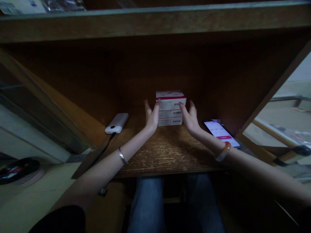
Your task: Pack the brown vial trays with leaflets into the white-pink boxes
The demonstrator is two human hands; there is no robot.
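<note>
Three white boxes [170, 113] with red bands and small printed labels are stacked squarely on the worn wooden desk top [155, 152]. The upper box shows a pink-patterned top [169, 94]. My left hand [152, 119] is at the stack's left side, its thumb at the front left edge and its fingers stretched out away from the boxes. On the right side, my right hand [190, 119] has its thumb over the front of the boxes, fingers spread off to the side. Both hands look open; whether the palms touch the boxes I cannot tell.
A white power bank [117, 123] with a black cable [105, 149] lies to the left. To the right lies a phone [221, 133] with its screen lit. A shelf edge [155, 22] runs overhead, and wooden side panels [58, 97] flank the desk. A basket [26, 173] stands on the floor.
</note>
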